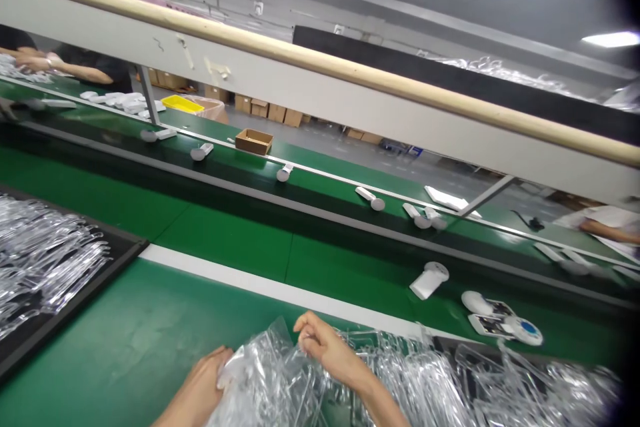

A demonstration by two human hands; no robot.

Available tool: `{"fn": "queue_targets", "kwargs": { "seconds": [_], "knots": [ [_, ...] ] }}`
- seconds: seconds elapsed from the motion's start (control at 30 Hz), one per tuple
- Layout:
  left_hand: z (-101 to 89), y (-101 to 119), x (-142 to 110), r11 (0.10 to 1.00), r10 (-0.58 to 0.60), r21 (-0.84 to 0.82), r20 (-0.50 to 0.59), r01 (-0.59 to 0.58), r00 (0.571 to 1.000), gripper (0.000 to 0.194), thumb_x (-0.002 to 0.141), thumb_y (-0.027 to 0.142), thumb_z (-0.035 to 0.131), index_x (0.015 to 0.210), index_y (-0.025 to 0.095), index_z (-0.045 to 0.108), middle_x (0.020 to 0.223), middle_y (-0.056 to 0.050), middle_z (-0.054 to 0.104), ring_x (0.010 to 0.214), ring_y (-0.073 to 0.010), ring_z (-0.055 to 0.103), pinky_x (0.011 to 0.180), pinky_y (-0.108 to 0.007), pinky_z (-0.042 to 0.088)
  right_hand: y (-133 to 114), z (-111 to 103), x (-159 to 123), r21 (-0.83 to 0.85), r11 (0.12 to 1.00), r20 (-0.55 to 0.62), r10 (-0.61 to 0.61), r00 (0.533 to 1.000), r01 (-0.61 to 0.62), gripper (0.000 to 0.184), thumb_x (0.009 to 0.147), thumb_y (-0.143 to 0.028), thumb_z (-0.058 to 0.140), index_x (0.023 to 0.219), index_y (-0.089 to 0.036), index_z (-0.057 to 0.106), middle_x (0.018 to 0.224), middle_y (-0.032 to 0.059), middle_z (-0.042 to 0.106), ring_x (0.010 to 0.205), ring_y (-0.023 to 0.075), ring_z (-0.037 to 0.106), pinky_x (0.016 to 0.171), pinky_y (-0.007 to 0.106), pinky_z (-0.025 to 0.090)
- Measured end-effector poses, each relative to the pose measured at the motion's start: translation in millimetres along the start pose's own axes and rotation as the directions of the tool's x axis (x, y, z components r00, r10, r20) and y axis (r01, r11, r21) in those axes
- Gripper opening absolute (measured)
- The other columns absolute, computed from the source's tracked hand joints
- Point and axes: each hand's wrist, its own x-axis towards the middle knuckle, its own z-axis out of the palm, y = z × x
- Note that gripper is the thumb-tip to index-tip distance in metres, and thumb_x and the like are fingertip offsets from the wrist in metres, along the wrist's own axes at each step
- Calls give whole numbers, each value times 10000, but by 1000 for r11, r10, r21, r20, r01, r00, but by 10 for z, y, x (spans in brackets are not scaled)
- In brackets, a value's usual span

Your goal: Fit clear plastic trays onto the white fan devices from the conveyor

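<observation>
The left hand point(200, 387) is at the lower edge of the view, left of the bag point(270, 380). Its grip is pressed together, pinching the film at the bag's left side. The bag is clear, crumpled and located over the near part of the green counter point(150, 320), between the two hands. Its contents cannot be made out.

The right hand point(325, 350) is at the bag's upper right. Its fingers are curled inward; whether this grip pinches the film cannot be told. The right forearm passes in front of a pile of clear parts point(425, 380).

A second group of clear parts lies in a black tray point(75, 307) at the left. A white strip point(270, 290) borders the counter on its far side. Beyond the strip is a green band point(225, 233). On its right portion lies a white unit point(427, 280); a cluster of units point(527, 331), one with a blue disc, lies nearer the right edge.

Farther back, more white units are spaced along a darker lane. An open brown box point(254, 141) stands behind this lane. At the upper left, a co-worker's hand point(35, 63) is beside white items. A co-worker's forearm point(607, 229) shows at the far right.
</observation>
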Motion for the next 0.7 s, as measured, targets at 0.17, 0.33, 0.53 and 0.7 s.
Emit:
{"fn": "queue_targets", "kwargs": {
  "seconds": [0.17,0.33,0.53,0.7],
  "knots": [
    [1,-62,45,993,-88,-77,33,91,996,505,734,127,426,1231,152,514,1186,-92,639,1051,-191,617,891,-254,455,-100,279,308,-187,979,140,106,984,-79,636,699,-20,452,1329,-85,383,835,77,653,814,206,610,752,305,453],
    [-95,-136,72,978,-209,19,6,209,978,356,719,139,455,1010,65,647,1107,-175,662,1097,-273,583,942,-294,407,-158,540,436,-371,919,32,155,987,-132,507,633,98,398,1088,-52,563,1046,203,586,1060,308,506,913,428,339],
    [-330,-328,-33,953,-255,-198,-128,227,958,372,778,447,400,817,148,616,787,-68,714,771,-252,658,681,-262,481,-125,445,260,-253,967,-37,18,999,-27,225,759,5,397,801,-173,528,912,55,563,905,194,505,817,308,351],
    [-640,-449,-57,934,-292,-266,-194,237,936,466,710,540,473,879,142,646,805,-57,719,804,-280,653,689,-275,484,-312,155,96,-7,1000,-18,-28,999,28,131,784,-113,393,752,-203,483,742,-26,525,745,135,496,678,241,353]
  ]
}}
